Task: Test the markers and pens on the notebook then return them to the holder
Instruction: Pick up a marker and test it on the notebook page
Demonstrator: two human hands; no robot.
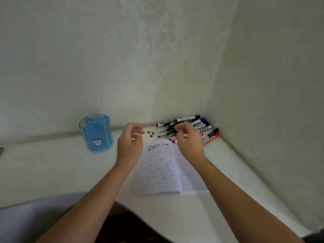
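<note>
Hovering above the desk (52, 169), both hands are raised over the far end of the notebook (163, 174).

Left hand (129, 146): the fingers are loosely curled, with thumb and fingertips apart. It holds nothing. It sits above the notebook's left edge.

Right hand (188, 142): it is seen from the back, with the fingers bent down over the near end of the marker pile. A small white patch shows at the fingers. Blur prevents telling whether anything is pinched, so its grip cannot be told.

Notebook: it lies open and flat, with rows of red, black and blue check marks on the left page.

Markers (201, 122): they lie in a loose pile in the desk corner, beyond the notebook and against the wall (157, 58). Their caps are black, blue and red.

Pens (164, 131): thin and dark, they lie just left of the markers.

Small dark pieces (151, 133): they lie loose on the desk between the two hands.

Holder (96, 135): blue, translucent and divided into compartments, it stands upright well left of the notebook.
</note>
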